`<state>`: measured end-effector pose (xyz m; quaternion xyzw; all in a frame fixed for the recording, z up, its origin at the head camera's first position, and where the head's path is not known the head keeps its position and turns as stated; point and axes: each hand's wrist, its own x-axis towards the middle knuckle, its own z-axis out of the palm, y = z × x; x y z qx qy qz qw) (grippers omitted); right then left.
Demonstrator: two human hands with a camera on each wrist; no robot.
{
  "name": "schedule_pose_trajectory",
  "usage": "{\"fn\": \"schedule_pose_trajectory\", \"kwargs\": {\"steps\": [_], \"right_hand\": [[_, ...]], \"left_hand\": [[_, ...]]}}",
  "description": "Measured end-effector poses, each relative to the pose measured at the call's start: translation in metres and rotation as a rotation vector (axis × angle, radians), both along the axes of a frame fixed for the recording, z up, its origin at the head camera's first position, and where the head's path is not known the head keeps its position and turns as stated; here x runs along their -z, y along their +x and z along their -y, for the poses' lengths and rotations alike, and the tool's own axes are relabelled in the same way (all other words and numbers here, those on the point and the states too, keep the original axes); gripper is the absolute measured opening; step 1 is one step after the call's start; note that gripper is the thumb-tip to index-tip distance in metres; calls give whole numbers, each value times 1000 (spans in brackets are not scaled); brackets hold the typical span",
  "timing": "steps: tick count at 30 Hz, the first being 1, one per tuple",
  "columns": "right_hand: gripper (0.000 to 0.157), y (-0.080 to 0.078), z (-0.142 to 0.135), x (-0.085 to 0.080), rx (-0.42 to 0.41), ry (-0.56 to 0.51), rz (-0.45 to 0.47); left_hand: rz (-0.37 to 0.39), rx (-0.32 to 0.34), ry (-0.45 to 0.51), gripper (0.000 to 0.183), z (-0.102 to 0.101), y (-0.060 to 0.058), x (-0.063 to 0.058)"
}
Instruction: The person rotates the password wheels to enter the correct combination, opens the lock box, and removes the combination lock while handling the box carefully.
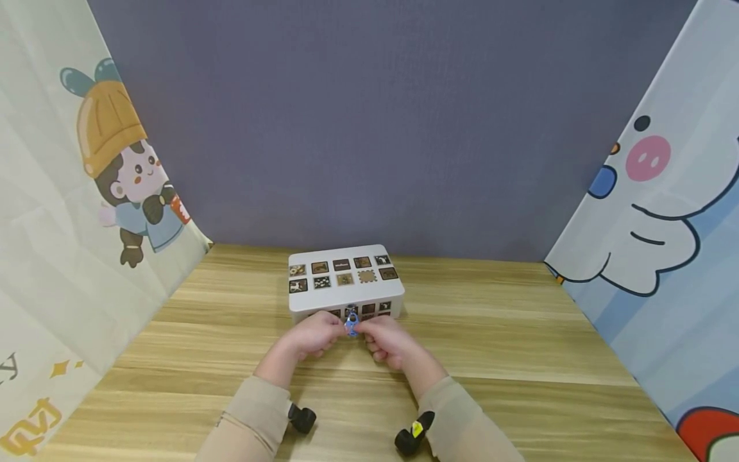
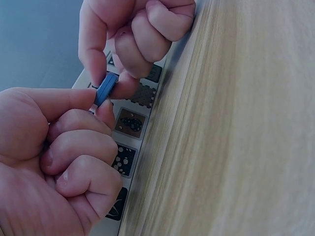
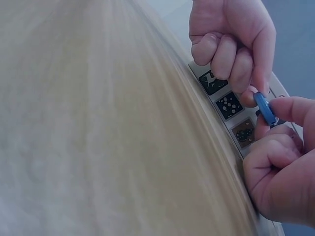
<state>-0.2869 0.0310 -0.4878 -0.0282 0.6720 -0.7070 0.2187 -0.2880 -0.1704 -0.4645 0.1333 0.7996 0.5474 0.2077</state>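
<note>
A white box (image 1: 344, 292) with rows of small brown patterned squares stands on the wooden table (image 1: 519, 359). At the middle of its front side hangs a small blue piece (image 1: 351, 326), which both hands pinch from opposite sides. My left hand (image 1: 323, 333) holds it between thumb and forefinger, the other fingers curled. My right hand (image 1: 378, 335) pinches it the same way. In the left wrist view the blue piece (image 2: 105, 88) sits between the left hand (image 2: 97, 105) and the right hand (image 2: 112, 81). The right wrist view shows the blue piece (image 3: 265, 108) against the box front (image 3: 226, 105).
Printed cloth walls rise at the left (image 1: 69, 212) and right (image 1: 664, 224), with a grey backdrop (image 1: 375, 128) behind the box. Black wrist cameras (image 1: 302, 418) sit on both sleeves. Bare tabletop lies on either side of the box.
</note>
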Motion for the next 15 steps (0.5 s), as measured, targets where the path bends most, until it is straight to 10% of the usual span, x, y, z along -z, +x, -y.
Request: {"fn": "schedule_pose_trajectory", "kwargs": {"steps": [15], "right_hand": [[19, 1, 4, 1, -13, -23, -7]], "left_hand": [[3, 2, -1, 22, -1, 1, -1]]}}
